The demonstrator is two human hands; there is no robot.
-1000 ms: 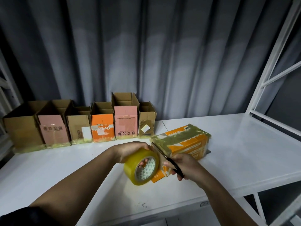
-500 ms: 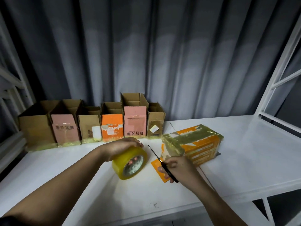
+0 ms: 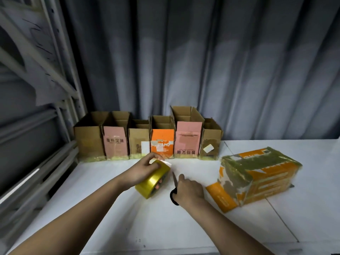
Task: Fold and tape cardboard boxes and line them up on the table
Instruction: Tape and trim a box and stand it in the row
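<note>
The tape roll and scissors have come away from the orange box, which now lies on its side toward the table's right edge, just right of the right hand. Six open boxes line the back edge against a grey curtain. The front of the table is bare. The left hand grips the roll; the right grips the scissors.

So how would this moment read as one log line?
left hand: grips tape roll | right hand: holds scissors | orange box: taped, apart
</note>
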